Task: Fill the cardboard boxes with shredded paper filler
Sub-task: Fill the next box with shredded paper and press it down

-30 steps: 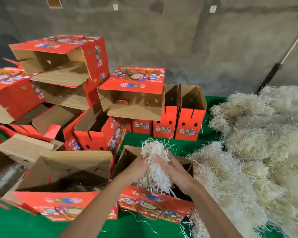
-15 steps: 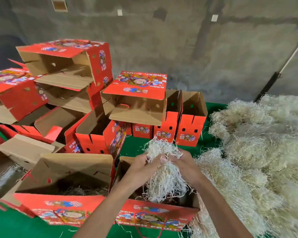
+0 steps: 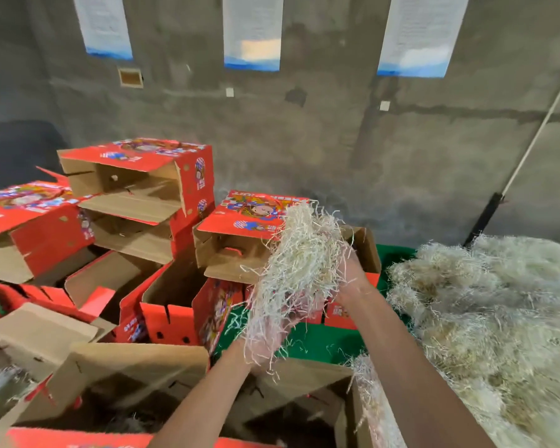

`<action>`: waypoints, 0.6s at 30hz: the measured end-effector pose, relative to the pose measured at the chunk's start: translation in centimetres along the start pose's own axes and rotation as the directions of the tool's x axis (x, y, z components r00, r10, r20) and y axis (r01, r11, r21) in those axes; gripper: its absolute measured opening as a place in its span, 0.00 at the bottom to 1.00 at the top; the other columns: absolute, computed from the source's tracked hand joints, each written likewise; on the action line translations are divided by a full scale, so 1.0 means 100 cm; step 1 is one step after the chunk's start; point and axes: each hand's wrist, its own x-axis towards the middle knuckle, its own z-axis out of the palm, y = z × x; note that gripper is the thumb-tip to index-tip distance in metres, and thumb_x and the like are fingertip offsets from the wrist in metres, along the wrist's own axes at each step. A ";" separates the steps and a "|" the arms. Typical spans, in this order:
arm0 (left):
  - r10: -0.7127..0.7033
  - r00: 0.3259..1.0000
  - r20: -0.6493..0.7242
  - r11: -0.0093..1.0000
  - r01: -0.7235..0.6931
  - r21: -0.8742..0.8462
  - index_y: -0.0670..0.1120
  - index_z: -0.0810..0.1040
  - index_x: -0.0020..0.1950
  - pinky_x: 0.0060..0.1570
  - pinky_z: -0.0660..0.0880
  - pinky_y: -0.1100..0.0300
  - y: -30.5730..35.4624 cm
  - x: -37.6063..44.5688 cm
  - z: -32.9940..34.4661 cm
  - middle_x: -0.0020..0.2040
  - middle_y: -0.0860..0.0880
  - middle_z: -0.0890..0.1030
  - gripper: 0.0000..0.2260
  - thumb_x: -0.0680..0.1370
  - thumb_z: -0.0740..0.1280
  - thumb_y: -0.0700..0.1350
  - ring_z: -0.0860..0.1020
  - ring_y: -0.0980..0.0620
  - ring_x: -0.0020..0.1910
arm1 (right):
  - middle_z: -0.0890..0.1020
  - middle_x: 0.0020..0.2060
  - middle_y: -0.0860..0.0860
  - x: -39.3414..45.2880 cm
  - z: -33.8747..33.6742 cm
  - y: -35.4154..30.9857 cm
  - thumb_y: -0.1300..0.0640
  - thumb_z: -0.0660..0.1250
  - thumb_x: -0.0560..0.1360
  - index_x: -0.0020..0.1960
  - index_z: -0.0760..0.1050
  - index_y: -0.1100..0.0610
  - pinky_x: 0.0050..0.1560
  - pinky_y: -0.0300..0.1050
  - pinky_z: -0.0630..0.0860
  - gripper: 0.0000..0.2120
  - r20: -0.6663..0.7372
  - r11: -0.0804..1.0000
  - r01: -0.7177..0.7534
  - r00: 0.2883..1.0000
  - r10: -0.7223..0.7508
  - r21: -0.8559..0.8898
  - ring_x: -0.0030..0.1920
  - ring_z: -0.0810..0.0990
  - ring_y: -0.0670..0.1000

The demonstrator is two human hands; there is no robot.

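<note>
I am looking into a packing room, plain and workmanlike, more storeroom than shop. The bare concrete wall [image 3: 337, 140] carries three printed notices [image 3: 253, 30] hung in a row. Open red printed cardboard boxes [image 3: 136, 189] are stacked many deep on a green-covered desk [image 3: 317, 341], and a great heap of loose shredded paper filler [image 3: 485, 302] lies beside them, bulk stock for packing.
</note>
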 end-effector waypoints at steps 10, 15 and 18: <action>0.313 0.950 -0.006 0.889 -0.296 -0.350 0.59 0.70 0.73 0.63 0.68 0.28 0.020 0.037 0.059 0.74 0.44 0.71 0.37 0.68 0.69 0.74 0.70 0.34 0.71 | 0.82 0.49 0.55 -0.011 -0.009 0.012 0.48 0.64 0.81 0.56 0.76 0.58 0.50 0.50 0.78 0.13 -0.112 0.954 0.220 0.963 -0.246 -0.205 0.48 0.83 0.54; 0.369 0.909 -0.195 0.921 -0.385 -0.053 0.51 0.79 0.67 0.55 0.78 0.47 0.032 0.043 0.093 0.61 0.46 0.83 0.33 0.68 0.74 0.68 0.82 0.44 0.59 | 0.80 0.61 0.59 -0.025 0.000 0.058 0.46 0.53 0.85 0.67 0.75 0.55 0.62 0.59 0.77 0.20 0.008 0.968 0.160 0.987 -0.162 -0.194 0.64 0.78 0.58; 0.508 0.780 -0.365 0.859 -0.490 0.148 0.50 0.76 0.65 0.54 0.78 0.51 0.031 0.054 0.099 0.55 0.51 0.85 0.31 0.65 0.81 0.52 0.84 0.52 0.54 | 0.82 0.56 0.56 -0.026 0.001 0.069 0.54 0.56 0.85 0.58 0.76 0.49 0.56 0.48 0.81 0.10 0.049 0.973 0.203 0.979 -0.199 -0.105 0.53 0.83 0.47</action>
